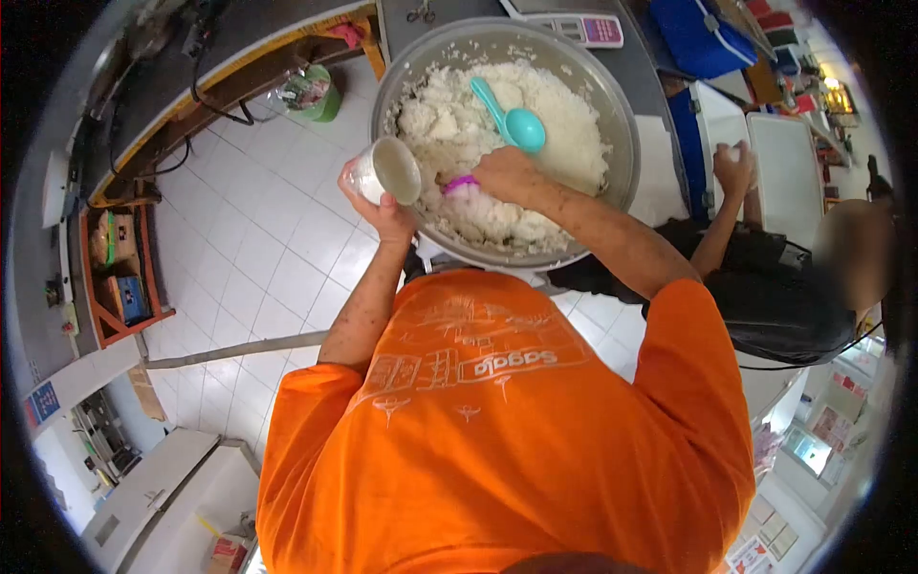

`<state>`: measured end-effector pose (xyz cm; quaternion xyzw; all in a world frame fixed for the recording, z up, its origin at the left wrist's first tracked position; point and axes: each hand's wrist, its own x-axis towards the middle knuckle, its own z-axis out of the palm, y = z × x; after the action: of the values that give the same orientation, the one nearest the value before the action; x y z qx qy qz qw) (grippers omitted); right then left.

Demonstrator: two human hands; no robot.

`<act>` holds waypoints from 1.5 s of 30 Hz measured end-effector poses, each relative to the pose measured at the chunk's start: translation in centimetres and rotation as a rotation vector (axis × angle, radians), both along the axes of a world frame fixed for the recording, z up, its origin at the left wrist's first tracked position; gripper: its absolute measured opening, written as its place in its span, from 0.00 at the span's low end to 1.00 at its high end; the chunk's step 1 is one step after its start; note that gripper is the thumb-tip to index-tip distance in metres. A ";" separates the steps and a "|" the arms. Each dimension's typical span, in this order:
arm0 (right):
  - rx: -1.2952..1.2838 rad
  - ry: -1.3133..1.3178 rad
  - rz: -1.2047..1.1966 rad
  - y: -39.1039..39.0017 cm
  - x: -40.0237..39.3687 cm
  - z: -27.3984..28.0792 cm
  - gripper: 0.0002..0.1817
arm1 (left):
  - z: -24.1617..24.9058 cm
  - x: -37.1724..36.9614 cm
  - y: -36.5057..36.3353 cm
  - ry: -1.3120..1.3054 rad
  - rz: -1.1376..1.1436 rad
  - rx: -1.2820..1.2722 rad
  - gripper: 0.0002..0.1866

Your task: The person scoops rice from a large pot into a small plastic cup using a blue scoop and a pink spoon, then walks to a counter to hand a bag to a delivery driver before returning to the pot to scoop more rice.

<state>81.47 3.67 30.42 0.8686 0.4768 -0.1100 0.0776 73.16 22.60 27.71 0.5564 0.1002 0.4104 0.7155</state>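
Note:
A large round metal basin [626, 143] holds a heap of white cooked rice [564, 96]. My right hand [507, 175] is closed around a purple utensil [461, 183], likely a spoon or scoop, whose end is down in the rice. At the basin's left rim, my left hand [390, 220] grips a translucent plastic cup [396, 170], tilted with its mouth toward the rice. How full the cup is, I cannot make out. A turquoise scoop [521, 128] lies on top of the rice, just beyond my right hand and touched by neither hand.
Behind the basin sits a white and purple digital device [601, 31], perhaps a scale. On the right, a person in black [784, 287] reaches a hand [733, 167] over an open white box [722, 120]. A green bin [323, 100] stands on the tiled floor [249, 220] at left.

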 end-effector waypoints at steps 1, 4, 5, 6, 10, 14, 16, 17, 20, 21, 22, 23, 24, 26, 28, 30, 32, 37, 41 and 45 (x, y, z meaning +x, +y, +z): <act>0.072 -0.042 0.009 -0.3 0.7 1.7 0.06 | 0.4 0.4 -0.2 -0.022 -0.030 -0.028 0.47; -0.009 -0.146 -0.055 1.2 -0.6 4.3 0.06 | 0.9 0.3 -0.5 -0.035 -0.024 -0.039 0.47; -0.122 -0.091 -0.087 1.9 -2.4 1.5 0.06 | 0.6 0.2 -0.4 -0.013 -0.013 -0.036 0.48; -0.122 -0.089 -0.083 1.6 -3.2 -0.4 0.06 | 0.6 0.1 -0.4 0.008 -0.012 -0.031 0.48; 0.093 -0.087 -0.028 0.7 -0.6 0.6 0.05 | 1.4 -0.4 -0.6 0.021 0.013 0.015 0.49; 0.202 -0.182 -0.140 1.0 0.1 0.2 0.05 | 1.9 -0.8 -1.2 0.030 0.028 -0.063 0.49; 0.049 -0.105 0.047 1.5 -1.3 -3.2 0.05 | 2.2 -1.7 -2.1 0.040 0.041 -0.072 0.49; 0.022 -0.128 0.027 1.5 -0.1 -2.7 0.05 | 2.2 -1.5 -2.4 0.017 0.015 -0.062 0.49; 0.103 -0.155 -0.044 1.1 1.1 1.3 0.06 | 1.3 -1.9 -2.7 0.027 0.002 -0.027 0.49; 0.155 -0.116 0.007 0.7 -0.2 1.1 0.06 | 1.6 -1.8 -2.7 0.022 -0.004 -0.057 0.49; 0.151 -0.116 0.014 0.4 -1.4 -0.8 0.06 | 1.8 -2.0 -2.9 0.019 -0.013 -0.087 0.48; 0.153 -0.080 0.040 0.1 -2.9 -3.9 0.06 | 1.8 -2.5 -3.2 0.023 -0.013 -0.092 0.48; 0.161 -0.058 0.075 0.1 -3.0 -5.4 0.06 | 2.1 -2.3 -3.1 0.024 -0.014 -0.041 0.48; 0.092 -0.032 0.124 -0.6 -0.8 -0.6 0.05 | 2.2 -1.9 -2.7 0.019 0.001 0.014 0.48; 0.020 -0.013 -0.234 -2.5 1.3 0.1 0.07 | 2.1 -1.8 -1.9 0.056 0.068 0.133 0.45; -0.007 0.017 -0.365 -4.7 1.9 -1.0 0.07 | 2.3 -1.5 -1.1 0.067 0.047 0.096 0.44; -0.036 0.048 -0.507 -5.2 1.5 -2.6 0.08 | 1.9 -1.2 -0.8 0.077 0.013 0.055 0.42; 0.058 0.277 -0.642 -1.0 -0.2 -3.0 0.11 | 0.3 -0.6 -0.9 0.065 0.024 0.046 0.41; 0.087 0.297 -0.629 2.4 -1.1 -1.8 0.13 | 0.7 -0.6 -1.0 0.063 -0.005 0.025 0.42; 0.021 0.414 -0.685 4.1 -1.9 -1.2 0.16 | 0.3 -0.5 -0.9 0.052 -0.023 -0.002 0.43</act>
<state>79.52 7.79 29.22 0.9376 0.1661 -0.2973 -0.0701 72.66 21.72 28.06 0.5672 0.1129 0.3874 0.7180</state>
